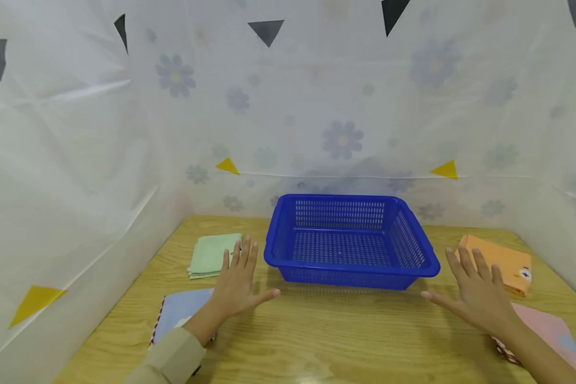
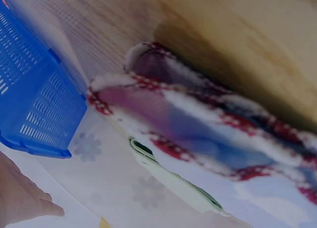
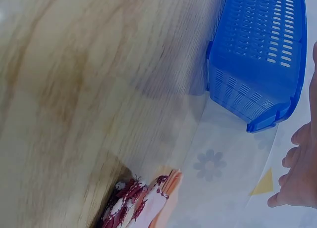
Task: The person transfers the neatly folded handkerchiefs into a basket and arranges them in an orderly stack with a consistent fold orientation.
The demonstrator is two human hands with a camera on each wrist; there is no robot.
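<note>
A blue slotted plastic basket [image 1: 341, 272] stands at the back middle of the wooden table, with nothing in it. My left hand [image 1: 237, 280] hovers to its left, fingers straight and thumb spread. Behind that hand lies a folded green cloth [image 1: 211, 256]; a folded light-blue cloth [image 1: 182, 309] with a dark red and white edge is partly hidden under the wrist. On the other side my right hand [image 1: 480, 290] is held out with fingers spread, gripping nothing. Past it lies a folded orange cloth [image 1: 501, 261], and a folded pink cloth [image 1: 552, 330] is partly covered by the forearm.
A white flower-print sheet [image 1: 288, 117] hangs behind the table and along both sides. Grey and yellow triangles are on it. The wooden tabletop [image 1: 345, 336] extends between the hands in front of the basket.
</note>
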